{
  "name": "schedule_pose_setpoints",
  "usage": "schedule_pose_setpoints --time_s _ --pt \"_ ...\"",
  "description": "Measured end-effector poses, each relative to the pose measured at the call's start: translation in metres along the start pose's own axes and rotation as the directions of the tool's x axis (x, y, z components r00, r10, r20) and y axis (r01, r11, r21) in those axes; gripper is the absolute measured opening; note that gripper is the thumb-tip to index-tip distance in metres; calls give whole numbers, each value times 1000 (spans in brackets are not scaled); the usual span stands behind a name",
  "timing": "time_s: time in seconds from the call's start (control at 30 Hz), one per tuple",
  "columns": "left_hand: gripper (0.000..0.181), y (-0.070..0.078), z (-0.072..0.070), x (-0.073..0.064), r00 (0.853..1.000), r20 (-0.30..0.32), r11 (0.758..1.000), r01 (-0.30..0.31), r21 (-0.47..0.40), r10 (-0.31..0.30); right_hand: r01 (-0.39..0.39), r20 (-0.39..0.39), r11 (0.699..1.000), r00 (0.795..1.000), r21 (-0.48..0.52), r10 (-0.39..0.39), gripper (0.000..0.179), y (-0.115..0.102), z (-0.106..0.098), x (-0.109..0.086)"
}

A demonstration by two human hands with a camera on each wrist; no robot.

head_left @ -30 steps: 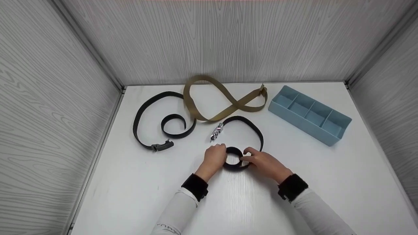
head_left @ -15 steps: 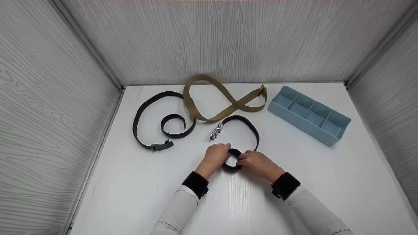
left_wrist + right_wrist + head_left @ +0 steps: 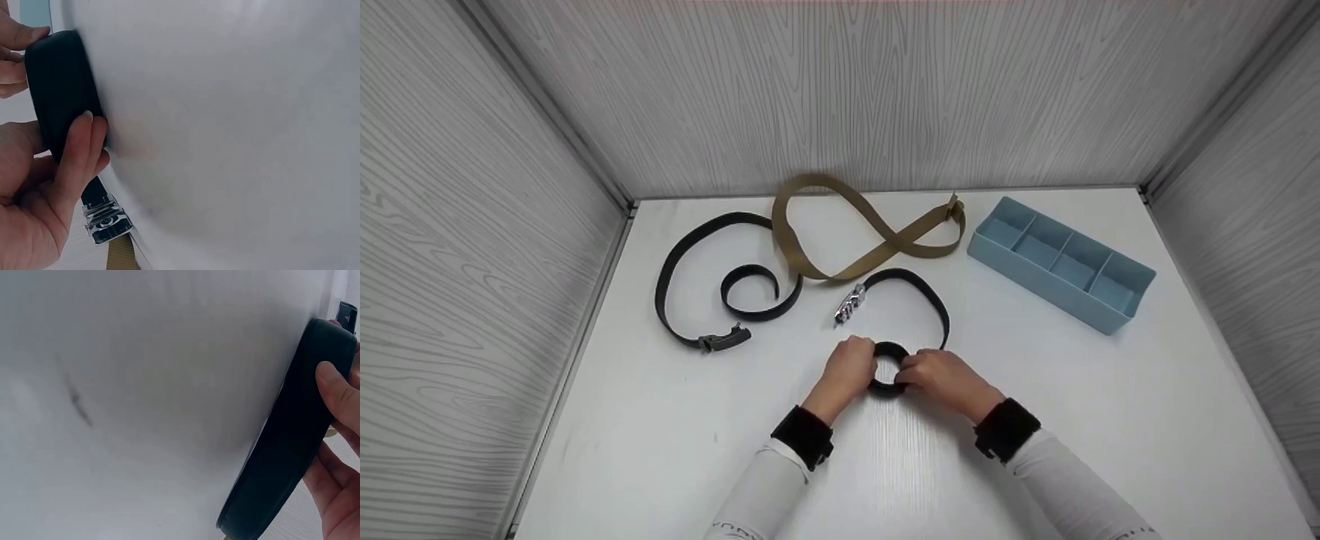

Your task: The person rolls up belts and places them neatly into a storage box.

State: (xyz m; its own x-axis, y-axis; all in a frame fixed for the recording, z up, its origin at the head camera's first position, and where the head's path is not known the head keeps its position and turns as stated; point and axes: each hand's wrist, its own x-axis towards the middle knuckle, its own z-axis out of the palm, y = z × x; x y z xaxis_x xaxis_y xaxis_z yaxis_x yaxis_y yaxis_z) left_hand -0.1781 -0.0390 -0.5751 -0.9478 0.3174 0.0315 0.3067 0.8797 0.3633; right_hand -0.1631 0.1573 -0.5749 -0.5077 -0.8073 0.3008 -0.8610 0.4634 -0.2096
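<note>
A black belt with a shiny silver buckle (image 3: 850, 304) lies partly rolled up in front of me. Its rolled coil (image 3: 891, 349) stands on edge on the table. My left hand (image 3: 849, 369) grips the coil's left side, fingers outside and thumb inside, as the left wrist view shows. On the opposite side my right hand (image 3: 949, 379) pinches the coil, with the thumb pressed to the outer face (image 3: 287, 427) in the right wrist view. From the right hand the unrolled length (image 3: 931, 296) curves back to the buckle.
A second black belt (image 3: 664, 274) with a dark buckle lies loosely curled at the left. Crossing over itself, a tan webbing belt (image 3: 847, 195) lies at the back and overlaps it. A blue tray (image 3: 1042, 285) with several compartments stands at the back right.
My right hand has moved left and closed onto the coil. The unrolled length has drawn in slightly. My left hand keeps its hold, and the whole head view has shifted a little.
</note>
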Motion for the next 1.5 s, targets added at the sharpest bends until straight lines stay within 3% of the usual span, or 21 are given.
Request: schedule_pose_setpoints --time_s 0.17,0.33,0.47,0.57,0.73,0.8,1.07,1.17,1.3,1.5 --pt "5 -2 0 1 999 23 997 -48 55 47 -8 20 999 1000 35 8 19 0 -1 -5" --pt "6 -9 -2 3 987 81 989 -145 41 141 1 12 996 1000 87 -2 21 2 -5 -4" --pt "5 -11 -3 3 981 95 985 -173 23 170 28 10 995 1000 99 -29 14 1 -3 1" --pt "6 -11 -2 1 985 93 989 -148 13 146 29 -19 997 999 75 -28 12 0 -1 3" --pt "11 -8 -5 -3 995 92 999 -33 -24 36 23 -71 1000 997 -16 -24 12 -3 3 3" --pt "8 -6 -7 -4 995 96 1000 -24 -19 26 20 -79 999 997 -38 -23 11 -3 4 3" --pt "10 -7 -9 -1 992 93 982 -98 159 84 -1 0 999 1000 35 1 29 -1 2 -3" --pt "10 -7 -8 1 990 75 977 -128 170 116 -7 13 999 1000 44 6 32 0 1 -3" --pt "13 -6 -5 2 989 56 978 -143 153 136 -8 1 999 1000 33 8 22 -2 3 -1" --pt "13 -5 -4 -2 999 34 993 -11 115 7 -11 -45 999 999 -32 10 15 -3 8 5"
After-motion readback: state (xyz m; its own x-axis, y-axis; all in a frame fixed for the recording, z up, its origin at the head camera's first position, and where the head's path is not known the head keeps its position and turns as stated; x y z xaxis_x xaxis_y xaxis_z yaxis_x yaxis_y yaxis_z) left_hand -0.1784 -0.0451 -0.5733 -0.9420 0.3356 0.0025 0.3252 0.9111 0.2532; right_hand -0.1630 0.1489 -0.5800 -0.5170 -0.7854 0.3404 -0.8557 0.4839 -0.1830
